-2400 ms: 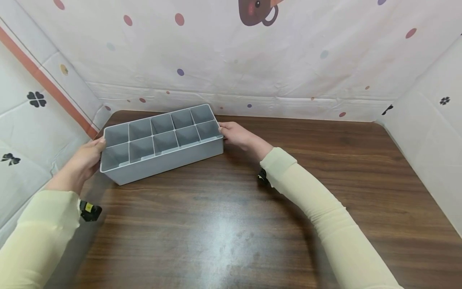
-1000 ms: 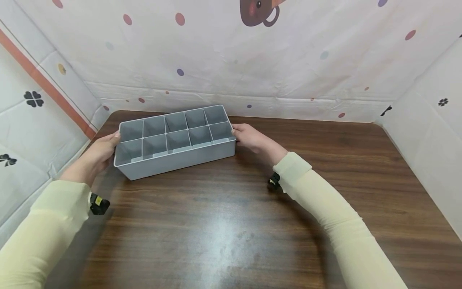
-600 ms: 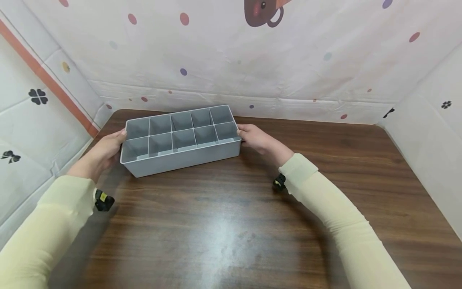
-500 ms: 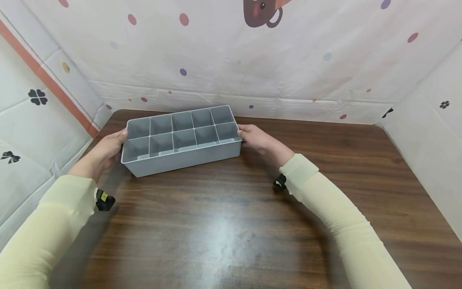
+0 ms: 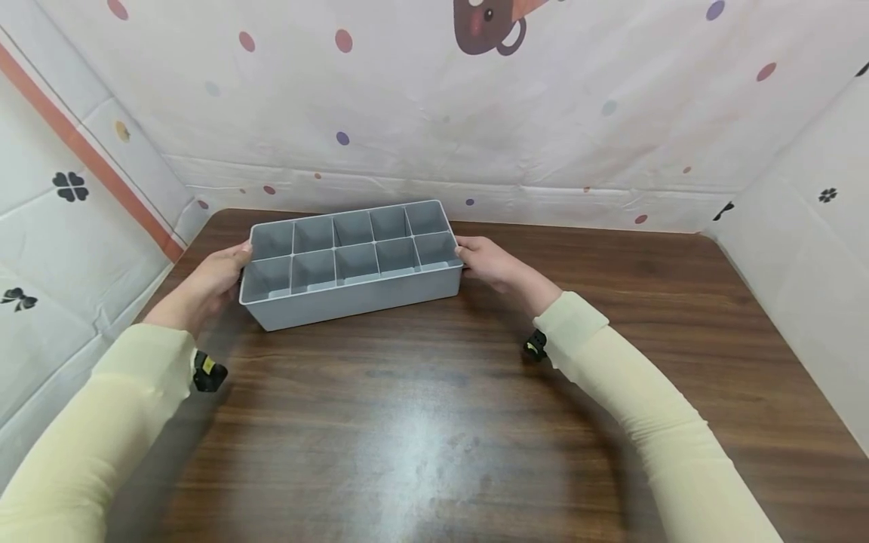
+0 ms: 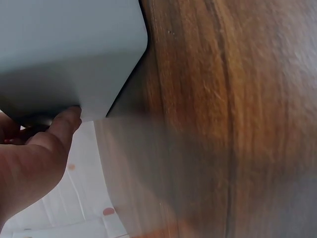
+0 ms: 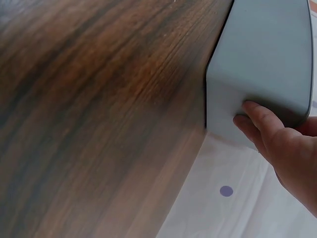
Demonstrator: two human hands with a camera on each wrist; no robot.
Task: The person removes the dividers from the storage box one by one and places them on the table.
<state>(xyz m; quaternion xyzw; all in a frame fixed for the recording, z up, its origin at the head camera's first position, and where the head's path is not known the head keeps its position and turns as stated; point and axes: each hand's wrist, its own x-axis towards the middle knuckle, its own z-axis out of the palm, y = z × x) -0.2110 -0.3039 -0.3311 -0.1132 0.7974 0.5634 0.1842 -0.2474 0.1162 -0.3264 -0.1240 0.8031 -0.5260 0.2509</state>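
Observation:
A long grey storage box [image 5: 360, 296] with two rows of square compartments sits slantwise at the back left of the table, its right end farther back. No items show inside the compartments. My left hand [image 5: 212, 280] grips the box's left end, thumb at the rim and fingers against the end wall below. At the opposite end my right hand [image 5: 494, 264] holds the box the same way, thumb on the rim. In the right wrist view two fingertips [image 7: 243, 119] press the end wall under the rim, and the box's bottom edge lies right at the tabletop.
The dark wood table [image 5: 421, 422] meets a white dotted wall covering [image 5: 407, 113] just behind the box. More white sheeting stands at the left [image 5: 54, 249] and right sides. Small black cameras [image 5: 209, 372] sit at both wrists.
The box has slid to the right along the back of the table, both hands travelling with it and keeping their hold. Its slant has lessened slightly.

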